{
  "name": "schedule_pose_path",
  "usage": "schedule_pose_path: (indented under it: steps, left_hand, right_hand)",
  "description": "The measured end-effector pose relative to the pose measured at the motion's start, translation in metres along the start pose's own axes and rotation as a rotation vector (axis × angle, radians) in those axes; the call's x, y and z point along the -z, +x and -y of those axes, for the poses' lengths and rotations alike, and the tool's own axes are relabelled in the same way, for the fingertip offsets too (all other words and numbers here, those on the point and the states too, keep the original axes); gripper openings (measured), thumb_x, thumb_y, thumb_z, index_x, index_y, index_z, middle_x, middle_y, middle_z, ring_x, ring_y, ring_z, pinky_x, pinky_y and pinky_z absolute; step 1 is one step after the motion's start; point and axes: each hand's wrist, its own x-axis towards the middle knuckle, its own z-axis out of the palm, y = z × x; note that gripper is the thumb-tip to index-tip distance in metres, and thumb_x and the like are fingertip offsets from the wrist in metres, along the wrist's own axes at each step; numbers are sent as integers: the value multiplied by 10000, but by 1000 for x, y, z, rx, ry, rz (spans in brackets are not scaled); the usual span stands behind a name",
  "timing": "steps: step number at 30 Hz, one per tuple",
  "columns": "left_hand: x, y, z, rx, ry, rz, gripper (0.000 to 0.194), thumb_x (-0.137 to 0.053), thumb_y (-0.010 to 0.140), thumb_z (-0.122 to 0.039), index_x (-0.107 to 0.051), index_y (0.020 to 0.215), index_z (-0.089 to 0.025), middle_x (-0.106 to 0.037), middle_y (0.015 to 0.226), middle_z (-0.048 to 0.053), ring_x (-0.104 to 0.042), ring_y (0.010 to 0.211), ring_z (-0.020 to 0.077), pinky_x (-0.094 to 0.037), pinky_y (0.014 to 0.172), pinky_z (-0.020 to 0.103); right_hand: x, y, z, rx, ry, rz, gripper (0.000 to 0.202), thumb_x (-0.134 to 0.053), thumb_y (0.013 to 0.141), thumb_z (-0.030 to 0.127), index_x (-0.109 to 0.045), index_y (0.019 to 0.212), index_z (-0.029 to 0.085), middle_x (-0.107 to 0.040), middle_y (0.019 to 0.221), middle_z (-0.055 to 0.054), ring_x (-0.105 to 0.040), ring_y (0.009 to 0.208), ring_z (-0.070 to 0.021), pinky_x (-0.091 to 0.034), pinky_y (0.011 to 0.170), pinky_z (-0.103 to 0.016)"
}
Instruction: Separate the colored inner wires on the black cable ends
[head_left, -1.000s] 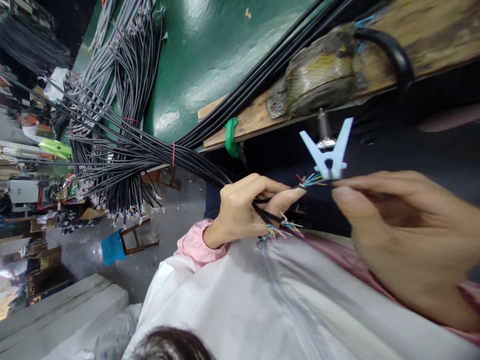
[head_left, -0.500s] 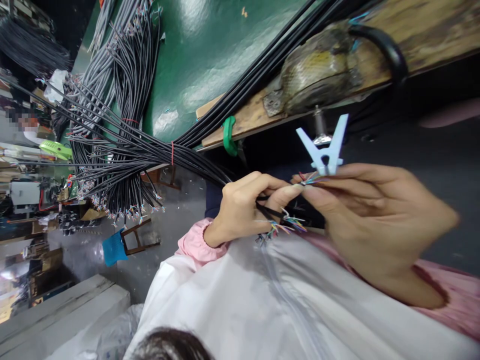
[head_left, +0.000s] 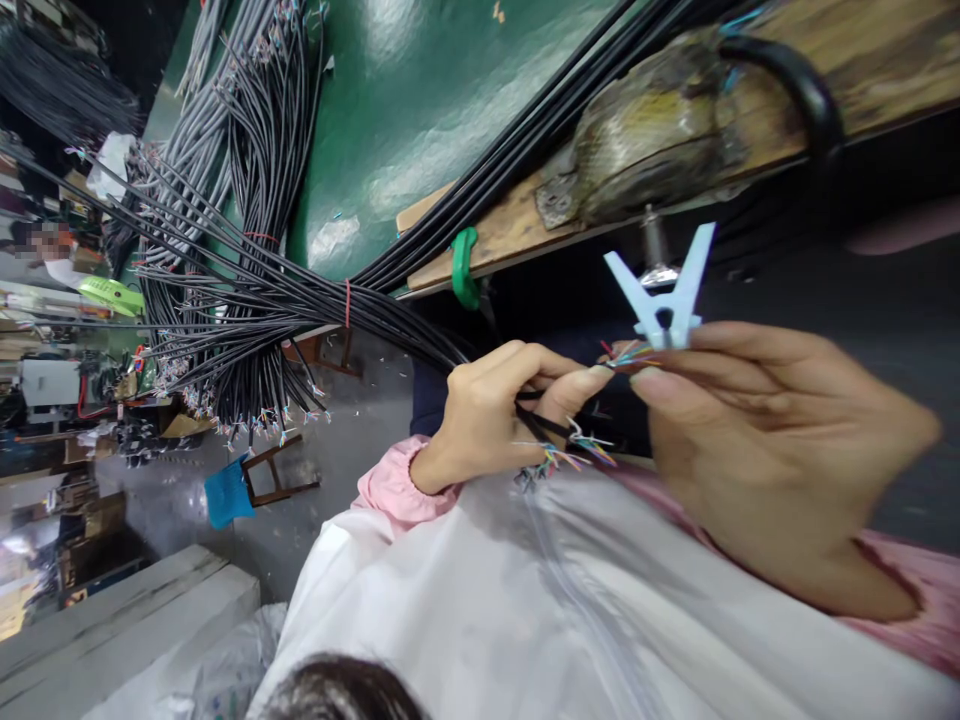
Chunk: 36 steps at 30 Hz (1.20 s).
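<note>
My left hand (head_left: 495, 405) is closed around several black cables; their stripped ends (head_left: 574, 455), with coloured wires fanned out, poke out below its fingers. One cable end sits between its thumb and forefinger, and coloured wires (head_left: 628, 356) spread from it towards the right. My right hand (head_left: 780, 430) pinches the far ends of these wires. At its fingertips a light blue plastic clip (head_left: 666, 300) stands with both handles pointing up; its jaws are hidden, so I cannot tell what they grip. The black cable bundle (head_left: 401, 325) runs leftward from my left hand, with a red tie around it.
Beyond my hands, a tape-wrapped device (head_left: 649, 140) with a metal tip sits on the wooden bench edge (head_left: 517, 235). A green clamp (head_left: 464, 268) hangs there. More cables lie on the green tabletop (head_left: 397, 110). A blue stool (head_left: 229, 493) stands lower left.
My right hand and the clip have shifted slightly right, away from the left thumb. More of the coloured wires now shows between the two hands. My left hand has hardly moved.
</note>
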Motion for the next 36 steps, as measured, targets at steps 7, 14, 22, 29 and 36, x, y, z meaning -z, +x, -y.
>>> schedule_pose_path:
  steps: [7, 14, 22, 29, 36]
  left_hand:
    - [-4, 5, -6, -66, 12, -146, 462, -556, 1017, -428, -661, 686, -123, -613, 596, -34, -478, 478, 22, -406, 468, 150]
    - [-8, 3, -6, -18, 60, -167, 411, -604, 991, -415, -660, 697, -133, -595, 591, -46, -472, 474, 15, -407, 466, 136]
    - [-8, 7, -10, -54, 80, -216, 427, -521, 1032, -350, -646, 688, -130, -584, 581, -44, -467, 469, 5, -375, 447, 124]
    - [-8, 1, -5, 26, 104, -120, 418, -574, 1007, -409, -685, 719, -128, -601, 610, -37, -470, 495, 17, -409, 487, 146]
    - [-7, 0, 1, -24, 147, -46, 474, -559, 1005, -483, -705, 730, -126, -607, 617, -18, -480, 516, 41, -405, 496, 181]
  right_hand:
    - [-8, -4, -8, 152, -139, -109, 352, -926, 619, 508, -764, 778, 239, -752, 692, -58, -717, 568, -208, -534, 451, -274]
    - [-6, -9, -34, 368, -272, -146, 234, -861, 715, 384, -764, 856, 225, -761, 723, -75, -721, 568, -237, -537, 468, -321]
    - [10, -4, -31, 558, -364, -69, 94, -774, 820, 268, -790, 908, 239, -765, 780, -60, -588, 485, -128, -293, 371, -241]
    - [6, 1, -24, 809, -438, -61, 89, -725, 880, 239, -797, 930, 254, -771, 770, -58, -708, 649, -189, -408, 452, -245]
    - [-1, -5, -20, 423, -236, 6, 108, -782, 830, 331, -818, 919, 282, -770, 796, -46, -668, 619, -173, -427, 476, -288]
